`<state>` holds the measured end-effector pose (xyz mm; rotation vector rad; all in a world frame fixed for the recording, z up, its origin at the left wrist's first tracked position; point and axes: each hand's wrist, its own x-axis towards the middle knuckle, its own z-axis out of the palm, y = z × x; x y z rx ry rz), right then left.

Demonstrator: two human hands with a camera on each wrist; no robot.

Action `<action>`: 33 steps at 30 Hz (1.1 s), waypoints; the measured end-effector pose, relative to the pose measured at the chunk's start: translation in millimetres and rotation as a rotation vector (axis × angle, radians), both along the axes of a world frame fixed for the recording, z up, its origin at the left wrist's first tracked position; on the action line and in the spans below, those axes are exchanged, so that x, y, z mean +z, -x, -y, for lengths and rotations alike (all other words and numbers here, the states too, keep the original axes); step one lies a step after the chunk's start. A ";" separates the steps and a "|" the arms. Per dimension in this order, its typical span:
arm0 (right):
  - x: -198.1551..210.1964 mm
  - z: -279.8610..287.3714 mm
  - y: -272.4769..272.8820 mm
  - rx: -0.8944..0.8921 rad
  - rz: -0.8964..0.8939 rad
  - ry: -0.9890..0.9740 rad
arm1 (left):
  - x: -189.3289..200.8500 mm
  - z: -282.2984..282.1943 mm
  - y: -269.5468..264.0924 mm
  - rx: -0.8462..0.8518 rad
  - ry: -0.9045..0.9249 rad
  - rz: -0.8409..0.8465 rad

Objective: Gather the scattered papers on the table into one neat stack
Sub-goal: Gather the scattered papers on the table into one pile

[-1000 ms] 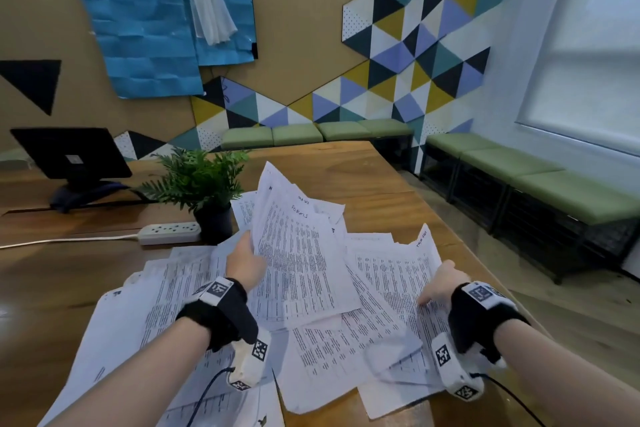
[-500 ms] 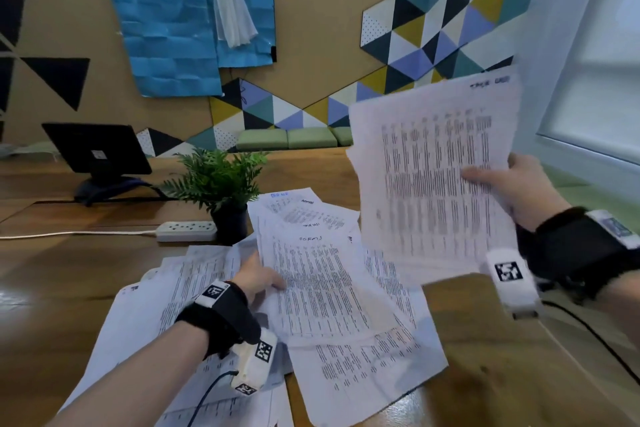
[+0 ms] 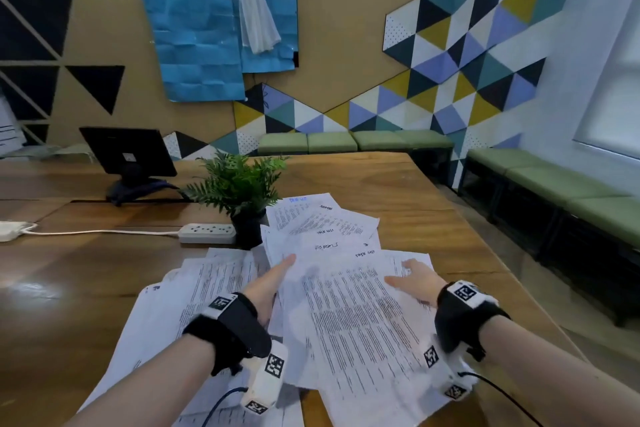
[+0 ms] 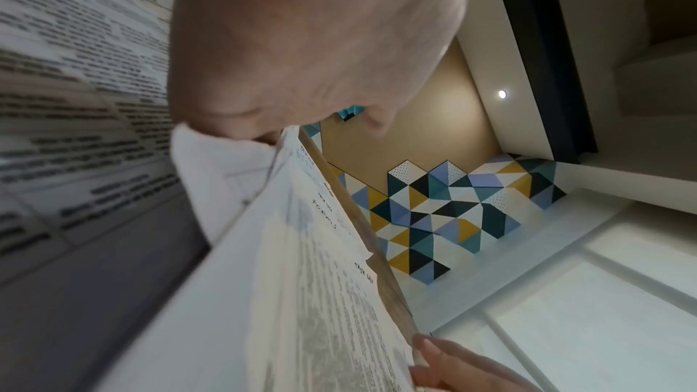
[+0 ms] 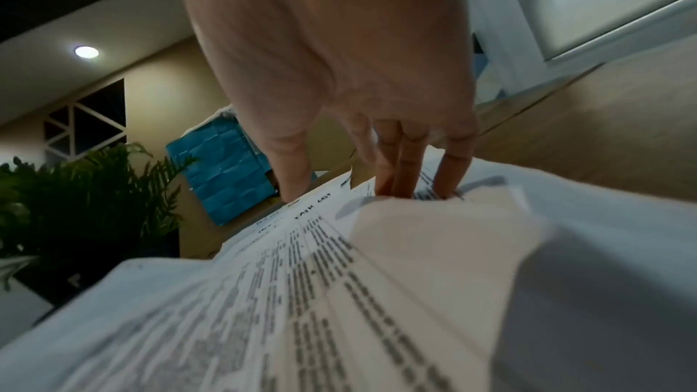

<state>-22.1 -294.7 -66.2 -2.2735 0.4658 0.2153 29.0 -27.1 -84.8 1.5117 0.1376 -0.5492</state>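
Paper spread: I see printed papers (image 3: 349,315) fanned over the table's (image 3: 69,281) near right corner, long axes skewed.
Left hand (image 3: 268,284): fingers straight, under the top sheet's left edge.
Right hand (image 3: 417,282): fingers flat, pressing its right side.
Next move: I'd sweep inward; sheets lie between both hands.
Writing: "FORMS", "TASK LIST".

The papers (image 3: 346,305) are white sheets full of small black printed words. They lie in a messy, spread-out pile on the wooden table, one over another, turned different ways. A few at the far end have handwriting at the top. Some sheets fan out to the left, and the nearest ones hang over the table's near edge.
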 end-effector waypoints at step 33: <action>-12.3 31.8 45.9 -0.164 -0.079 -0.320 | -0.4 -136.0 20.3 -0.146 -1.454 -0.109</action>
